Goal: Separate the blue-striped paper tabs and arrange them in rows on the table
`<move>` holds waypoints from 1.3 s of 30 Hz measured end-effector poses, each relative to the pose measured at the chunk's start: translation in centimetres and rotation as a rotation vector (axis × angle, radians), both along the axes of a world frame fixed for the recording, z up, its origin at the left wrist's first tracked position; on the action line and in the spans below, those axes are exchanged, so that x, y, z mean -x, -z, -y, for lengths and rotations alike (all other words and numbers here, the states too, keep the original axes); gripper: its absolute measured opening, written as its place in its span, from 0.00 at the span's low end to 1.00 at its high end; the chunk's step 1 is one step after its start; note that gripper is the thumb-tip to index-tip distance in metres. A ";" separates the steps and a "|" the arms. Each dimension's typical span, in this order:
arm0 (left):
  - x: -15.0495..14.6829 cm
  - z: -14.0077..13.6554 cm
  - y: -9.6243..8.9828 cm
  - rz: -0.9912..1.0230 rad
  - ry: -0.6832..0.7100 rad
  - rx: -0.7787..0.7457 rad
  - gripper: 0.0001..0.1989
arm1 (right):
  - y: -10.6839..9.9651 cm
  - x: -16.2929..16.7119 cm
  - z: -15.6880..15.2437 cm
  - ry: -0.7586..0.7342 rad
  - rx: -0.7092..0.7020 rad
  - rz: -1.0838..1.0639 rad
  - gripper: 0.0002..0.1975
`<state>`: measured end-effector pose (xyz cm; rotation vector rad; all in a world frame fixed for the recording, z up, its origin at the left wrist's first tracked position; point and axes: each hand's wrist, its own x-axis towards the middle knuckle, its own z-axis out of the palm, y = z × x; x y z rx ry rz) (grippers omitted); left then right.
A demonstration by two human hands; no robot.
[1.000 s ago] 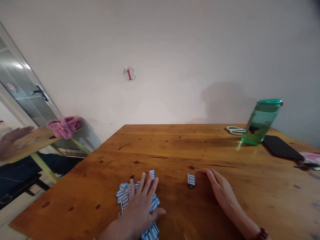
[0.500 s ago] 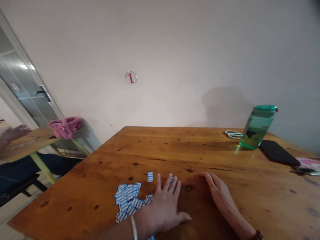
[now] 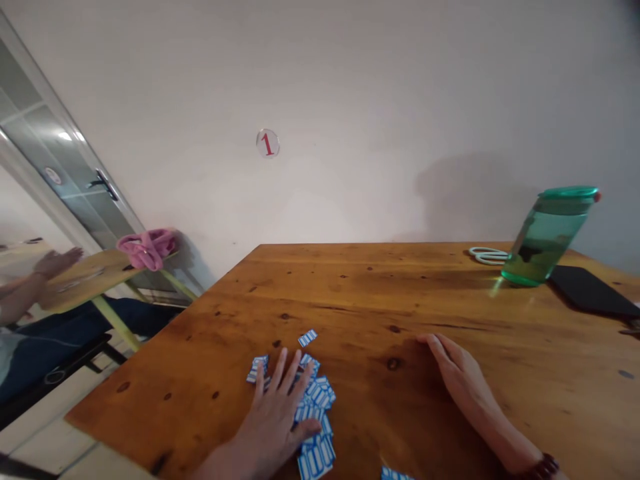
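My left hand (image 3: 280, 407) lies palm down with fingers spread over a loose pile of small blue-and-white cards (image 3: 316, 427). Part of the pile is hidden beneath the palm and fingers. Just beyond the fingertips lies a single card (image 3: 307, 338), set at a slant. Another few cards (image 3: 397, 473) show at the bottom edge of the view. My right hand (image 3: 457, 373) rests on its edge on the wooden table (image 3: 360, 313), fingers stretched out and together, holding nothing. A dark beaded bracelet circles that wrist.
A green bottle (image 3: 550, 237) stands at the back right, beside a black flat case (image 3: 595, 293) and a pale looped cord (image 3: 487, 255). At left, another person's hands (image 3: 55, 263) are over a smaller table (image 3: 103, 273) bearing a pink fuzzy item (image 3: 147, 249).
My left hand has swept leftward across the cards, and the pile has shifted and spread. The single card has turned. My right hand stays about where it was; the view has tilted slightly.
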<state>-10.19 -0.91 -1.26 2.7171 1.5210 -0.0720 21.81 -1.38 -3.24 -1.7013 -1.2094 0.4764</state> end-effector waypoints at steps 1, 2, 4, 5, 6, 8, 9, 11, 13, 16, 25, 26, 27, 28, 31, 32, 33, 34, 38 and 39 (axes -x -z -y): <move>-0.2 -0.2 0.0 0.009 0.014 -0.009 0.32 | 0.0 0.0 0.0 0.003 0.004 0.006 0.21; -0.3 -0.5 0.0 0.004 -0.020 -0.012 0.33 | 0.0 0.0 0.0 0.003 0.007 0.010 0.20; -0.3 -1.0 -0.2 -0.029 -0.136 -0.036 0.33 | 0.0 -0.1 0.0 -0.001 0.015 0.018 0.20; -0.3 -1.1 -0.2 -0.043 -0.188 -0.061 0.34 | 0.0 -0.1 0.0 -0.001 0.017 0.021 0.20; -0.4 -1.0 -0.1 -0.052 -0.209 -0.086 0.35 | -0.1 -0.1 0.0 -0.002 0.018 0.026 0.19; -0.8 -0.2 0.2 -0.047 -0.072 -0.127 0.36 | -0.2 0.0 0.1 -0.003 0.018 0.034 0.19; -1.2 0.3 0.4 -0.035 0.079 -0.137 0.36 | -0.2 0.0 0.1 -0.006 0.018 0.039 0.19; -2.0 1.2 0.8 -0.019 0.304 -0.131 0.37 | -0.2 0.0 0.1 -0.015 0.026 0.052 0.19; -2.9 1.5 0.8 -0.024 0.335 -0.089 0.38 | -0.1 -0.1 0.1 -0.013 0.028 0.056 0.19; -3.9 1.0 0.3 -0.014 0.116 -0.061 0.37 | 0.2 -0.2 0.1 -0.011 0.005 0.063 0.18; -6.2 -0.8 -0.8 0.049 0.265 0.048 0.37 | -0.2 -0.2 0.0 -0.021 0.029 0.060 0.19; -6.0 -1.7 -0.9 0.038 0.177 0.020 0.37 | -0.2 -0.1 0.0 -0.021 0.034 0.062 0.19; -5.6 -2.5 -1.1 0.025 0.102 -0.003 0.37 | -0.3 -0.2 0.0 -0.021 0.037 0.064 0.19; -5.1 -3.3 -1.2 0.004 0.049 -0.020 0.36 | -0.2 -0.2 0.0 -0.021 0.038 0.065 0.19; -2.8 -4.6 -0.9 -0.041 -0.081 -0.017 0.35 | 0.0 -0.2 -0.1 -0.013 0.028 0.074 0.19; -2.0 -4.5 -0.7 -0.049 -0.103 -0.029 0.35 | 0.0 -0.2 -0.1 -0.010 0.023 0.079 0.19; -1.3 -4.2 -0.4 -0.057 -0.110 -0.037 0.35 | 0.1 -0.1 -0.1 -0.008 0.018 0.085 0.19; -0.8 -3.7 -0.1 -0.059 -0.115 -0.052 0.34 | 0.1 -0.1 -0.1 -0.008 0.015 0.092 0.19; -0.5 -1.1 0.3 -0.060 0.013 -0.079 0.34 | 0.3 -0.1 -0.1 -0.030 0.033 0.111 0.19; -0.8 -0.6 0.2 -0.051 0.078 -0.071 0.34 | 0.3 -0.1 -0.1 -0.029 0.037 0.109 0.19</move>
